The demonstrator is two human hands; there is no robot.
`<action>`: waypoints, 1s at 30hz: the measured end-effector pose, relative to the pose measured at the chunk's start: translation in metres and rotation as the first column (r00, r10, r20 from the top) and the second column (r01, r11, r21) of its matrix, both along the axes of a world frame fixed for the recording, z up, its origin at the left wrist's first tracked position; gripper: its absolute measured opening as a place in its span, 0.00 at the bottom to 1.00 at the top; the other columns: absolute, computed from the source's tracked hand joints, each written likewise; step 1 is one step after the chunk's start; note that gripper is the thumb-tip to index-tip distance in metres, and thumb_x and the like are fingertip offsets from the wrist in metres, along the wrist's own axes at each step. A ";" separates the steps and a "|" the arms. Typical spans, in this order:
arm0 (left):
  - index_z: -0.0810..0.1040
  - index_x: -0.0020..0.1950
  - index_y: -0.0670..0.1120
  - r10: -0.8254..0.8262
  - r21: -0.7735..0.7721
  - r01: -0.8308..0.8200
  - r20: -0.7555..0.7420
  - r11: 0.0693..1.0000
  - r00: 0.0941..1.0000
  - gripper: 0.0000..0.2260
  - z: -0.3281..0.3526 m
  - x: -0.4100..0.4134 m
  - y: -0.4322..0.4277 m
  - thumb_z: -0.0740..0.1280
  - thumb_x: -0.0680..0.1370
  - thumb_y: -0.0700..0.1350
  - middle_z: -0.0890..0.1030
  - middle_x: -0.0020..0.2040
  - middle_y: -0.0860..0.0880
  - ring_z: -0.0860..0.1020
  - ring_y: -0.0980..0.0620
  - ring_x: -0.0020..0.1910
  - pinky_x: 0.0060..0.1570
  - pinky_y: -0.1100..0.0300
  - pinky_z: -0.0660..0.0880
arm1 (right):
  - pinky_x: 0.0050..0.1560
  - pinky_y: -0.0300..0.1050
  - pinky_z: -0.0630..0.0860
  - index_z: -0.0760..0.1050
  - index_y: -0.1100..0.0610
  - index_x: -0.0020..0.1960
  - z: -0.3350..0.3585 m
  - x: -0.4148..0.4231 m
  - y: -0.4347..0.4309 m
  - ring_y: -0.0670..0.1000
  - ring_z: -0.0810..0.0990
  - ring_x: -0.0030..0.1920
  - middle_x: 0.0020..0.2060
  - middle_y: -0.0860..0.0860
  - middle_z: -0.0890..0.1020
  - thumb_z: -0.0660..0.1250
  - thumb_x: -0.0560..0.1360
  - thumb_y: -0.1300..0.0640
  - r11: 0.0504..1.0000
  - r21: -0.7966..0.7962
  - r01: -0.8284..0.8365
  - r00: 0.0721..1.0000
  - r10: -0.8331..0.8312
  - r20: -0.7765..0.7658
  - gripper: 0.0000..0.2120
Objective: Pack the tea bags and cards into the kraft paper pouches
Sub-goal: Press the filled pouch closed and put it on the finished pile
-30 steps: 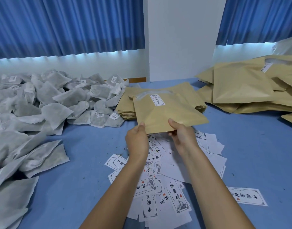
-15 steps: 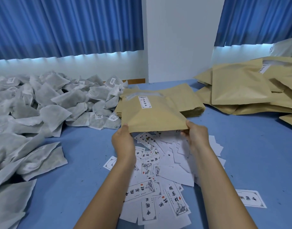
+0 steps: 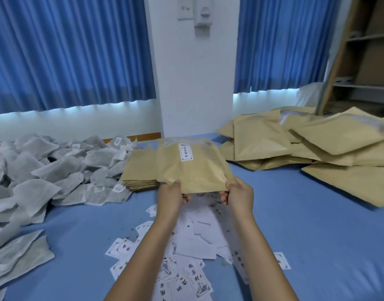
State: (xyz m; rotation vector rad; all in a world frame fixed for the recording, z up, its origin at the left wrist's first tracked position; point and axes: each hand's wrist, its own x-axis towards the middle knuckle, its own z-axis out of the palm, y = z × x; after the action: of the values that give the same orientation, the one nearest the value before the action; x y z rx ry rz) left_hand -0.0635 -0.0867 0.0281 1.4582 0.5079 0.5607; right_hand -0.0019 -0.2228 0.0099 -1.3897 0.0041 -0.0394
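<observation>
Both hands, left hand (image 3: 170, 195) and right hand (image 3: 238, 193), grip a kraft pouch (image 3: 193, 168).

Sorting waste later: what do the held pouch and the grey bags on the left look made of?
Held pouch: matte tan kraft paper, softly creased, white paper label; lining not visible. Tea bags: probably thin non-woven filter fabric, grey-white, matte, dark contents faintly showing through.

Around one raised pouch (image 3: 195, 170): one stack of pouches (image 3: 141, 170) behind, dozens of tea bags (image 3: 56, 170) left, about ten filled pouches (image 3: 306, 144) right, dozens of cards (image 3: 186, 268) below.
</observation>
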 end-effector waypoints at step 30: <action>0.69 0.68 0.41 -0.449 0.559 0.468 -0.183 0.684 0.874 0.20 0.068 0.186 -0.208 0.66 0.76 0.37 0.75 0.62 0.40 0.75 0.41 0.61 0.60 0.51 0.72 | 0.44 0.41 0.77 0.73 0.66 0.50 0.048 0.133 -0.178 0.54 0.79 0.41 0.41 0.59 0.81 0.56 0.78 0.71 0.903 0.417 -0.105 0.993 0.121 -0.012 0.08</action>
State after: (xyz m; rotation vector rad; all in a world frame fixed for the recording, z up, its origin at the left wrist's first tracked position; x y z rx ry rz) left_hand 0.1224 -0.2950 0.0962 2.1125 -0.0522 0.2893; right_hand 0.1307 -0.4006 0.0582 -0.9596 -0.0352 0.0812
